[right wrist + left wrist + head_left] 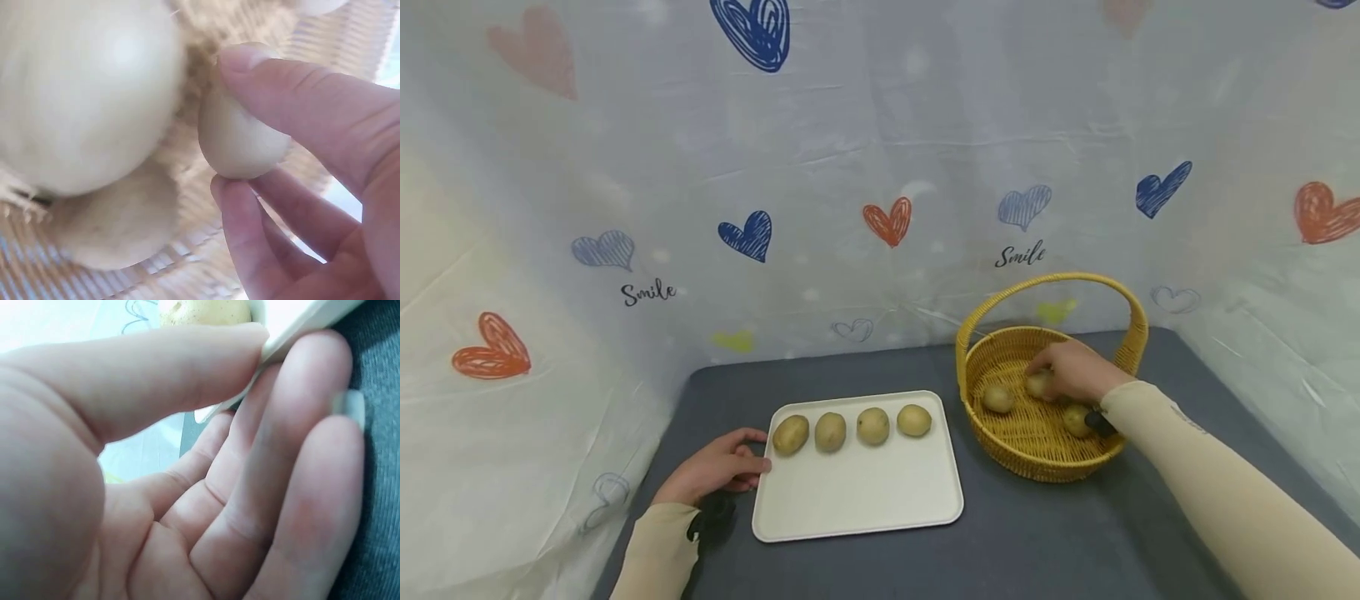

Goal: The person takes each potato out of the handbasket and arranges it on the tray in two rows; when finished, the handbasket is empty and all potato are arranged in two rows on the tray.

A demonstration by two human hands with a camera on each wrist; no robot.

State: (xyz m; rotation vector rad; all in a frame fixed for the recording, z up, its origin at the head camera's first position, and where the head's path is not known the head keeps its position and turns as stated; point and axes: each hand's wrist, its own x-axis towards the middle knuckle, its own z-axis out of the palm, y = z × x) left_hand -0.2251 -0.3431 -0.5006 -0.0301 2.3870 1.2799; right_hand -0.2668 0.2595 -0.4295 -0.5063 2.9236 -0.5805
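In the head view my right hand reaches into a yellow wicker basket. Thumb and fingers pinch a potato, seen closely in the right wrist view. Other potatoes lie in the basket, one left of the hand and one below it. On the left, my left hand grips the left edge of a white tray, thumb on the rim and fingers against its outer side. A row of several potatoes sits along the tray's far side.
The tray and basket stand on a dark grey table, the basket to the right. Its tall arched handle rises over the opening. Behind and on both sides hangs a white curtain printed with hearts.
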